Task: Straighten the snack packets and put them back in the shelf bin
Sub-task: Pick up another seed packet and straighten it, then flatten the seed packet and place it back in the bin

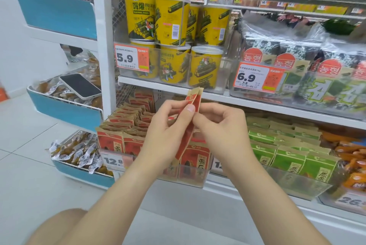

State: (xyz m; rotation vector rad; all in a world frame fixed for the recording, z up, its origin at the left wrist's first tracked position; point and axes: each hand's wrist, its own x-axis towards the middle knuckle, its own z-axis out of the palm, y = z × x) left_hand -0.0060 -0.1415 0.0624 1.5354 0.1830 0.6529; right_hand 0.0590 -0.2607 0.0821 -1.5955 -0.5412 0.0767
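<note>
Two red-and-tan snack packets (193,100) are held edge-on and upright in front of the lower shelf, pressed flat together. My left hand (168,132) grips them from the left, thumb on the near face. My right hand (221,128) pinches them from the right. Below and behind the hands stands the clear shelf bin (195,178), holding several rows of the same red packets (126,141); a gap in the rows lies partly hidden behind my hands.
Green packets (287,153) fill the neighbouring bin on the right, orange ones (352,157) further right. Yellow tubs (170,21) and seaweed packs (309,70) sit on the shelf above. At left, a phone (80,86) lies on a blue-fronted rack (65,110) of wrapped snacks.
</note>
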